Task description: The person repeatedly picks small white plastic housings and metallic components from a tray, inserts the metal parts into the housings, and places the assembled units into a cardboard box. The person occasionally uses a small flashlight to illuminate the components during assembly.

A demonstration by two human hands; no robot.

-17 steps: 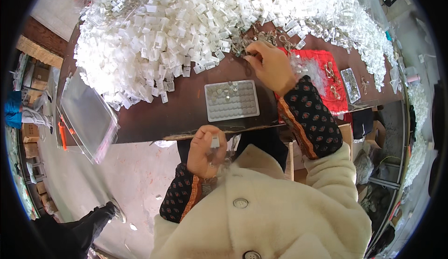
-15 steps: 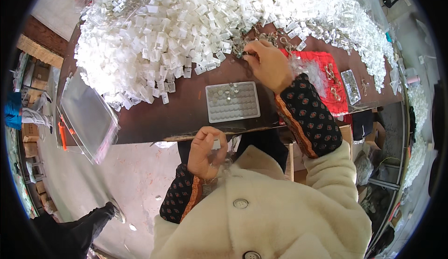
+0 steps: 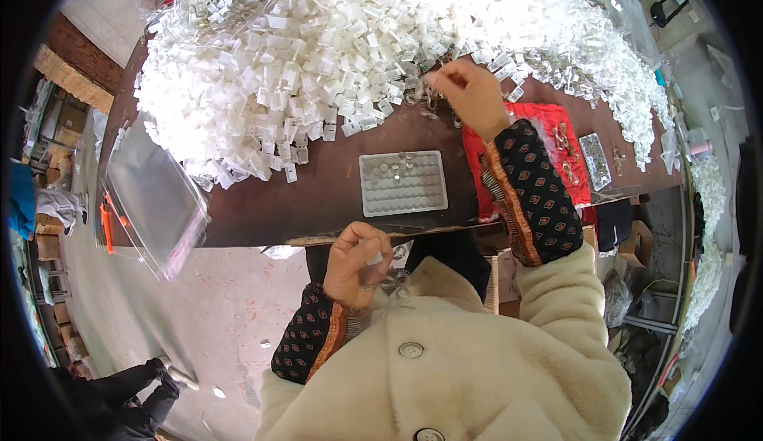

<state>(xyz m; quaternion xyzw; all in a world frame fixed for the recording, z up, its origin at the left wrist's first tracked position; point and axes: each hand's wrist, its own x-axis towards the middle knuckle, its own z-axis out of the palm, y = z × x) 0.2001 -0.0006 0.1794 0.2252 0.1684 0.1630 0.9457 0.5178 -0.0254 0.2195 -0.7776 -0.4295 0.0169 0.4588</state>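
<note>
My left hand (image 3: pixel 356 264) is closed in front of the table edge, its fingers curled on a small clear plastic piece (image 3: pixel 375 259). Shiny clear and metallic bits (image 3: pixel 396 278) hang beside that hand against the coat; their kind is hard to make out. My right hand (image 3: pixel 475 101) reaches over the table with thumb and forefinger pinched above a cluster of metal clasps (image 3: pixel 425 101). What lies in that pinch is too small to tell. Between the hands sits a white tray (image 3: pixel 405 202) of round pockets, some holding small silvery discs (image 3: pixel 397 167).
A large heap of clear plastic pieces (image 3: pixel 318 59) covers the table's far side. To the right lie a red cloth (image 3: pixel 520 115) with metal clasps and a small filled box (image 3: pixel 594 163). Clear plastic bags (image 3: pixel 151 186) overhang the left edge, near orange-handled scissors (image 3: pixel 107 226). Another person's legs (image 3: pixel 135 389) show lower left.
My right hand has shifted slightly right and down, away from the heap. The left hand stays in front of the table, fingers still curled. The other person's feet have moved.
</note>
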